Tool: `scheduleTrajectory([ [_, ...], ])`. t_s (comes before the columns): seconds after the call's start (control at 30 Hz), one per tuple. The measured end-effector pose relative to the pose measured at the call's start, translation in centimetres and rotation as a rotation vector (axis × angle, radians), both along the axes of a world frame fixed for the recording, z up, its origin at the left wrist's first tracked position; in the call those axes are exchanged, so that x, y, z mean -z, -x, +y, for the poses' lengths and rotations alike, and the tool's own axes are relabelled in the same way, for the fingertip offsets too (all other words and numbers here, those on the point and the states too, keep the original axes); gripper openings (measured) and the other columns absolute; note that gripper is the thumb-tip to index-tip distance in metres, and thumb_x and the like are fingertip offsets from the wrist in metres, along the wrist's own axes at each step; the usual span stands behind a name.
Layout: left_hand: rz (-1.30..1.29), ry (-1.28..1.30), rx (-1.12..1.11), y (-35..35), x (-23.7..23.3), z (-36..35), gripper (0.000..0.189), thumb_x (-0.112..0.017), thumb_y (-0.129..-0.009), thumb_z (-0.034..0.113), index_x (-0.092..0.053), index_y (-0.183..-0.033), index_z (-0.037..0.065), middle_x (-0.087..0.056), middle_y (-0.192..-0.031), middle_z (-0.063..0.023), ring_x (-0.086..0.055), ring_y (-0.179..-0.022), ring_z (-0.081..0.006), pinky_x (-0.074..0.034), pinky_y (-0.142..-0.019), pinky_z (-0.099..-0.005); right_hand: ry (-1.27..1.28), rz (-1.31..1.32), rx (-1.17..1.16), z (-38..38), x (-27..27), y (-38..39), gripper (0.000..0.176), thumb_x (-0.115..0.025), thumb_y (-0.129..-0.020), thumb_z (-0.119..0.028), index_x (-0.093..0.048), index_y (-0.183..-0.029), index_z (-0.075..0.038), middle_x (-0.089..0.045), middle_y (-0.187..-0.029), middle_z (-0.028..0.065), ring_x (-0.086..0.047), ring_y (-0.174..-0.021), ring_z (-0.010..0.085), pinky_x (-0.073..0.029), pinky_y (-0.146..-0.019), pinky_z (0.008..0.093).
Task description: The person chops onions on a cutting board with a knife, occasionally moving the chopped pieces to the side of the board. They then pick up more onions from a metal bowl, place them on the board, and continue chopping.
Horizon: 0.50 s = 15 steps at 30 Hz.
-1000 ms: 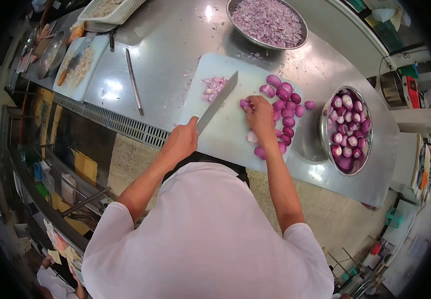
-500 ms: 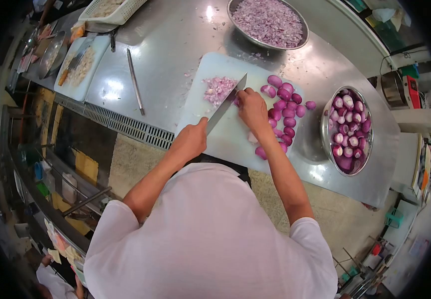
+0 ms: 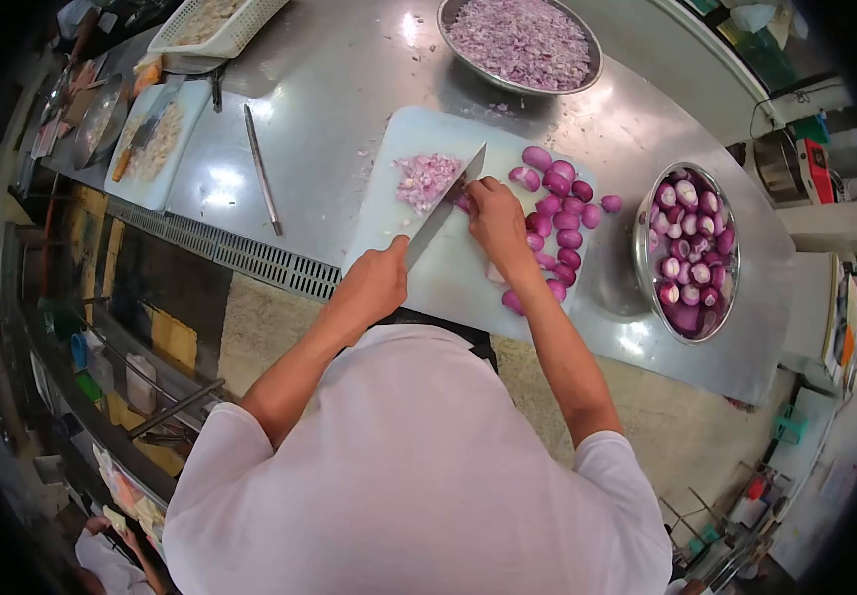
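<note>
My left hand [image 3: 374, 283] is wrapped round the handle of a kitchen knife [image 3: 428, 234], its blade slanting up across a white cutting board [image 3: 389, 233]. Against the blade's right side, the bent fingers of my right hand [image 3: 496, 220] pinch a piece of red onion [image 3: 464, 202], mostly hidden beneath them. Chopped onion [image 3: 427, 180] lies in a small heap left of the blade. Several peeled red onions [image 3: 568, 239] cover the board's right part, beside my right wrist.
On the steel table [image 3: 329, 119] stand a bowl [image 3: 597, 69] of chopped onion at the back and a bowl [image 3: 643, 260] of whole onions at right. At left are a metal rod [image 3: 262, 171], a second board [image 3: 173, 164] with a knife, and a white basket [image 3: 240, 35]. Another person [image 3: 111, 565] appears at bottom left.
The view has shifted slightly, so the board and bowls sit a little further left. Both hands keep their holds, and the blade stays beside the onion piece.
</note>
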State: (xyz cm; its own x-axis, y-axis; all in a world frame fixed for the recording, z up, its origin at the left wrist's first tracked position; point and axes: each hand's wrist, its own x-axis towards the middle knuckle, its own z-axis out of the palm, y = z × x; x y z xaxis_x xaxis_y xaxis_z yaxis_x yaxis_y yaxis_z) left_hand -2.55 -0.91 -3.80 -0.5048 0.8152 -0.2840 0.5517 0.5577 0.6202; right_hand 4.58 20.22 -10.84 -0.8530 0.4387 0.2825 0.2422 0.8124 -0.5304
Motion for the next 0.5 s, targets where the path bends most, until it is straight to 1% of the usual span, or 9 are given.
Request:
scheduleTrajectory([
  [0.1, -0.012, -0.005, -0.033, 0.1, 0.4, -0.1, 0.02, -0.051, -0.087, 0.0, -0.047, -0.106, -0.005, -0.06, -0.07, -0.0321, -0.061, -0.071, -0.0491, -0.046, -0.064, -0.0571, 0.018, 0.002, 0.034, -0.2, 0.3, 0.0, 0.011, -0.058, -0.081, -0.001, -0.063, -0.091, -0.001, -0.06, -0.089, 0.0163, -0.059, -0.085, 0.0389, -0.049, -0.073, 0.0485],
  [0.17, 0.047, -0.004, 0.023, 0.5, 0.8, 0.0, 0.024, -0.053, -0.09, 0.005, -0.047, -0.111, -0.004, -0.061, -0.07, -0.0305, -0.06, -0.073, -0.0505, -0.045, -0.064, -0.057, 0.022, 0.003, 0.029, -0.4, 0.4, -0.3, 0.011, -0.059, -0.081, -0.001, -0.063, -0.091, -0.001, -0.06, -0.089, 0.0163, -0.059, -0.085, 0.0383, -0.049, -0.073, 0.0482],
  [0.2, 0.049, -0.01, 0.033, 0.4, 0.7, 0.2, 0.024, -0.053, -0.09, 0.005, -0.047, -0.111, -0.004, -0.061, -0.07, -0.0305, -0.06, -0.073, -0.0505, -0.045, -0.064, -0.057, 0.012, 0.009, 0.023, 0.0, 0.4, -0.3, 0.011, -0.059, -0.081, -0.001, -0.064, -0.091, -0.001, -0.06, -0.089, 0.0163, -0.059, -0.085, 0.0378, -0.05, -0.073, 0.048],
  [0.27, 0.034, 0.029, -0.02, -0.4, -1.7, 0.0, 0.025, -0.053, -0.088, 0.003, -0.047, -0.111, -0.004, -0.06, -0.069, -0.0308, -0.06, -0.071, -0.0497, -0.045, -0.063, -0.0569, 0.026, 0.035, 0.044, -0.2, 0.5, -0.8, 0.01, -0.059, -0.081, -0.001, -0.064, -0.09, -0.001, -0.06, -0.089, 0.0163, -0.059, -0.085, 0.0379, -0.05, -0.073, 0.0479],
  [0.3, 0.044, 0.03, -0.021, 0.0, -0.7, 0.1, 0.025, -0.053, -0.088, 0.003, -0.047, -0.111, -0.004, -0.06, -0.069, -0.0308, -0.06, -0.071, -0.0497, -0.045, -0.063, -0.0569, 0.039, 0.077, 0.056, -0.2, 0.6, -0.5, 0.009, -0.06, -0.08, 0.0, -0.064, -0.089, -0.001, -0.06, -0.089, 0.0163, -0.059, -0.084, 0.0379, -0.05, -0.073, 0.0477],
  [0.37, 0.102, 0.034, 0.069, 0.1, 1.0, 0.2, 0.028, -0.053, -0.086, 0.001, -0.046, -0.112, -0.004, -0.06, -0.068, -0.0301, -0.06, -0.069, -0.049, -0.045, -0.063, -0.0572, 0.059, 0.116, 0.06, -0.6, 0.5, -0.4, 0.009, -0.06, -0.08, 0.0, -0.064, -0.088, -0.001, -0.06, -0.088, 0.0165, -0.059, -0.084, 0.038, -0.05, -0.073, 0.0475],
  [0.4, 0.101, 0.033, 0.073, 0.1, 1.4, -0.2, 0.028, -0.053, -0.086, 0.001, -0.046, -0.112, -0.004, -0.06, -0.068, -0.0301, -0.06, -0.069, -0.049, -0.045, -0.063, -0.0572, 0.067, 0.149, 0.065, -0.5, 0.5, -0.6, 0.009, -0.06, -0.079, 0.001, -0.064, -0.088, -0.001, -0.06, -0.088, 0.0166, -0.059, -0.084, 0.0381, -0.05, -0.072, 0.0472],
  [0.47, 0.079, 0.054, 0.065, 0.0, -0.7, -0.1, 0.03, -0.053, -0.085, -0.001, -0.045, -0.114, -0.003, -0.059, -0.067, -0.0293, -0.06, -0.069, -0.0487, -0.044, -0.063, -0.0576, 0.08, 0.153, 0.096, -0.6, 0.5, -0.9, 0.009, -0.061, -0.079, 0.001, -0.064, -0.087, -0.001, -0.06, -0.088, 0.0166, -0.059, -0.084, 0.038, -0.05, -0.072, 0.0471],
  [0.5, 0.078, 0.057, 0.065, -0.1, -0.3, -0.1, 0.03, -0.053, -0.085, -0.001, -0.045, -0.114, -0.003, -0.059, -0.067, -0.0293, -0.06, -0.069, -0.0487, -0.044, -0.063, -0.0576, 0.105, 0.163, 0.116, -0.9, 0.6, -1.0, 0.009, -0.061, -0.078, 0.002, -0.064, -0.087, 0.0, -0.061, -0.088, 0.0166, -0.059, -0.084, 0.038, -0.05, -0.072, 0.047],
])
